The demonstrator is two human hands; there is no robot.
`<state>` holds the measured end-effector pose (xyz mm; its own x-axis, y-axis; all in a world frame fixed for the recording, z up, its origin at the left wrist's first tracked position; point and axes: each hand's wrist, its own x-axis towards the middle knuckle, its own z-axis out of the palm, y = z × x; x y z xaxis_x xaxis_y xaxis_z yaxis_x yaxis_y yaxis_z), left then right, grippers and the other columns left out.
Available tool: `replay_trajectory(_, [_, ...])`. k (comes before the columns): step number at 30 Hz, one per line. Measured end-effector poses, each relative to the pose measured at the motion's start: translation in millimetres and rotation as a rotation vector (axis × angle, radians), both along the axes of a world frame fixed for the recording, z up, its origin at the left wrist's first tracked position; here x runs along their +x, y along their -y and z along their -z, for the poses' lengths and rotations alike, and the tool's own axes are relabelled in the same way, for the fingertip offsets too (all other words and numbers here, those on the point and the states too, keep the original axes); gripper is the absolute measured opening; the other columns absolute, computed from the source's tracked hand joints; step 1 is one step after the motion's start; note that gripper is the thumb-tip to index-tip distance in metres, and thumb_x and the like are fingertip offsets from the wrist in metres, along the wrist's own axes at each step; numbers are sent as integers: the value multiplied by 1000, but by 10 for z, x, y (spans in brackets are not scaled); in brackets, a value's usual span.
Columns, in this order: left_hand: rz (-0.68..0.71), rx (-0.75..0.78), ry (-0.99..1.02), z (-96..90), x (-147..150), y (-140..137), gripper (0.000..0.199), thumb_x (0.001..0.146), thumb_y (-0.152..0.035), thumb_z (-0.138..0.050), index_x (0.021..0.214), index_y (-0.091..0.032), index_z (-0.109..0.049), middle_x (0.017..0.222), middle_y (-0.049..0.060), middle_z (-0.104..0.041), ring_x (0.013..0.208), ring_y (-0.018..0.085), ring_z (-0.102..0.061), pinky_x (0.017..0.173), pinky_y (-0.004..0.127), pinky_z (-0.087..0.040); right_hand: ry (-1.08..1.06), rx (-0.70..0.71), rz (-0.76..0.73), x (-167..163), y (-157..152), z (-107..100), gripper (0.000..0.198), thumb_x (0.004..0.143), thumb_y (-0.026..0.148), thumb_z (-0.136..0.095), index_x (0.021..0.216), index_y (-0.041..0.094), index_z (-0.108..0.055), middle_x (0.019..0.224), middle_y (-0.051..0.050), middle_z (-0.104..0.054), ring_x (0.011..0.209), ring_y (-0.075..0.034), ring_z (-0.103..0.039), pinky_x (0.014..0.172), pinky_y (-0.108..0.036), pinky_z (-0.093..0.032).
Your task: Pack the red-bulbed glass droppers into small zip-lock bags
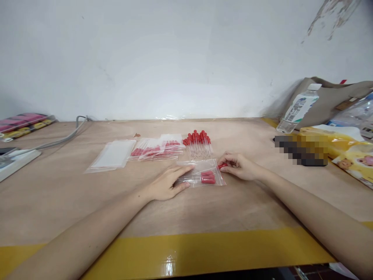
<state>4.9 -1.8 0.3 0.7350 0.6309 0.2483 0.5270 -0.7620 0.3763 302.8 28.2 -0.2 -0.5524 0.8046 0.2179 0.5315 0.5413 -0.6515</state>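
Note:
In the head view, a clear zip bag [194, 178] lies flat on the table with several red-bulbed droppers [208, 178] inside, bulbs towards its right end. My left hand [167, 182] holds the bag's left part, index finger on the upper side and thumb at the lower edge. At the bag's right end, my right hand [237, 166] pinches the red bulb of another dropper [223, 165]; its clear stem reaches into the bag. Just beyond stands a bunch of loose red-bulbed droppers [199, 143]. Filled bags [155, 149] overlap in a pile left of them.
Flat bags [112, 154] are stacked left of the filled ones. A grey cable [62, 139] runs to a white power strip [20, 163]. To the right are a water bottle [300, 109], a grey bag [332, 99], a yellow packet [354, 155] and a blurred-out dark object [301, 149].

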Motion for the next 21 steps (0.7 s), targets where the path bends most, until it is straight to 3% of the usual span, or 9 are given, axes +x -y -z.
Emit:
replay_trajectory(2, [2, 4, 4, 3, -3, 0, 50, 89, -33, -46, 136, -25, -31, 132, 6, -46, 117, 22, -46, 98, 41, -38, -76, -49, 13, -33, 7, 21, 19, 76, 32, -56, 87, 18, -62, 82, -3, -52, 64, -11, -45, 62, -27, -40])
replay_trajectory(5, [9, 0, 11, 6, -4, 3, 50, 89, -33, -46, 136, -24, -31, 132, 6, -46, 118, 23, -45, 99, 41, -36, -251, -243, 22, -127, 17, 84, 29, 73, 32, -58, 97, 16, -57, 79, -3, -56, 69, -12, -51, 66, -28, -43])
replay_trajectory(8, [13, -12, 9, 4, -1, 6, 51, 89, -32, -46, 136, -24, -31, 132, 7, -46, 118, 22, -45, 100, 40, -35, -385, -362, 105, -204, 12, 135, 33, 68, 31, -63, 95, 17, -52, 75, -1, -58, 66, -11, -53, 64, -27, -43])
replay_trajectory(12, [-3, -17, -5, -3, 4, 4, 51, 88, -32, -47, 136, -23, -32, 130, 7, -47, 116, 22, -47, 98, 39, -37, -400, -384, 244, -203, -20, 115, 31, 62, 27, -67, 85, 17, -51, 72, 1, -58, 53, -6, -48, 51, -21, -39])
replay_trajectory(21, [1, 0, 7, -6, 13, 1, 50, 88, -32, -48, 135, -24, -33, 128, 7, -49, 113, 23, -49, 96, 40, -39, -496, -280, 293, -349, 33, 202, 33, 63, 26, -67, 89, 17, -48, 76, 2, -57, 51, -5, -49, 46, -20, -41])
